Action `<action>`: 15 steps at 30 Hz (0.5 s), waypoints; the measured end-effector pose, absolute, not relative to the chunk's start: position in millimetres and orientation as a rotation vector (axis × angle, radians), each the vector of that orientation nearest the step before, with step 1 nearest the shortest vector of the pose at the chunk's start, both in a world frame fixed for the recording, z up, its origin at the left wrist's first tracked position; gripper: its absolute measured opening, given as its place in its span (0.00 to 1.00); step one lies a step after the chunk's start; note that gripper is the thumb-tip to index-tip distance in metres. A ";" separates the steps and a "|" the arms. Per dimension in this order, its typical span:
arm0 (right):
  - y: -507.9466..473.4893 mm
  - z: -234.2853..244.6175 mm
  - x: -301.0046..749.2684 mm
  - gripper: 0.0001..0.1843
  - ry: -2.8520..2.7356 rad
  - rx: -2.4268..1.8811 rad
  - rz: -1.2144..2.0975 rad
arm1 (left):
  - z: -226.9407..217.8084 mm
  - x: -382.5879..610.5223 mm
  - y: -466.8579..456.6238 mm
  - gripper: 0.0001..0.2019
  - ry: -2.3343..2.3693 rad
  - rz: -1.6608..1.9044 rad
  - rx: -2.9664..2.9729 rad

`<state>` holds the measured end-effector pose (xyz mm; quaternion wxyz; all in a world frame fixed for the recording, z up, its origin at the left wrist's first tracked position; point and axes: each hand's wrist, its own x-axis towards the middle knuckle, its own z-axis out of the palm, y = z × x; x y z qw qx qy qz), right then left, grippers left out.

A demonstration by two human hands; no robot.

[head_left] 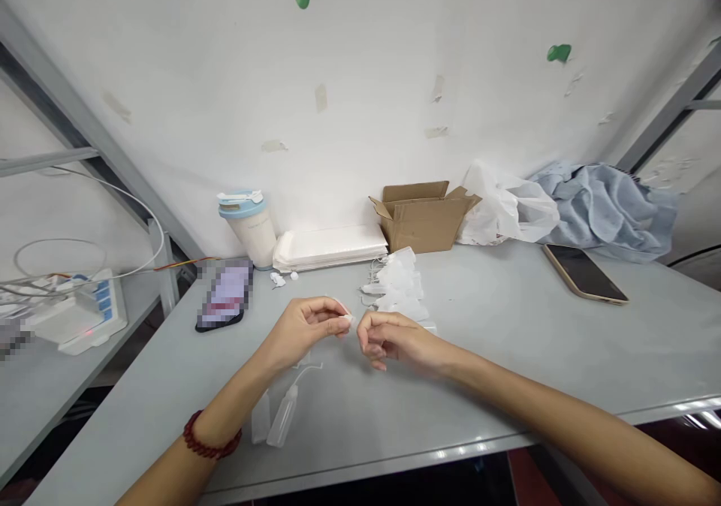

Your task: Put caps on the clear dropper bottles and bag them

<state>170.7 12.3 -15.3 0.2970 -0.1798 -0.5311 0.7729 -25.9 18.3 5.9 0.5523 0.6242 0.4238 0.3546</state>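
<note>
My left hand point(307, 329) and my right hand point(388, 341) meet over the middle of the grey table point(507, 356). The fingertips of both pinch a tiny white piece point(348, 317) between them. A red bead bracelet point(208, 438) sits on my left wrist. Under my left forearm lies a small clear squeeze bottle point(283, 414) with a thin nozzle. Just beyond my right hand is a heap of small clear bags with white parts point(397, 287).
At the back stand a lidded cup point(249, 224), a stack of white trays point(330, 248), an open cardboard box point(422, 215), a white plastic bag point(504, 209) and blue cloth point(602, 206). One phone point(584, 273) lies right, another point(225, 299) left. A power strip point(73, 314) sits on the left shelf.
</note>
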 end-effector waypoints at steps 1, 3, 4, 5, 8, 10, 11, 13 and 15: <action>12.8 -15.7 171.0 0.07 -1.356 -0.479 2.093 | 5.0 -26.5 18.6 0.06 0.980 0.858 1.479; 14.2 -16.3 171.9 0.06 -1.292 -0.488 2.135 | 3.3 -26.7 18.8 0.08 0.950 0.877 1.481; 14.8 -16.5 172.3 0.06 -1.279 -0.487 2.145 | 3.0 -26.3 18.6 0.09 0.945 0.877 1.479; 15.4 -16.6 172.7 0.06 -1.272 -0.485 2.148 | 3.0 -25.5 18.1 0.10 0.947 0.869 1.475; 16.2 -16.4 173.1 0.06 -1.270 -0.476 2.142 | 4.8 -22.6 16.6 0.09 0.976 0.791 1.496; 15.9 -15.7 172.9 0.06 -1.269 -0.480 2.150 | 6.6 -21.6 16.0 0.13 0.998 0.729 1.534; 15.5 -15.2 172.8 0.06 -1.265 -0.480 2.161 | 7.4 -21.6 15.9 0.14 1.001 0.710 1.556; 14.5 -14.1 172.7 0.06 -1.237 -0.488 2.196 | 9.1 -22.2 15.7 0.13 0.992 0.703 1.592; 13.7 -12.7 172.9 0.05 -1.194 -0.508 2.229 | 10.6 -22.8 15.2 0.10 0.977 0.717 1.606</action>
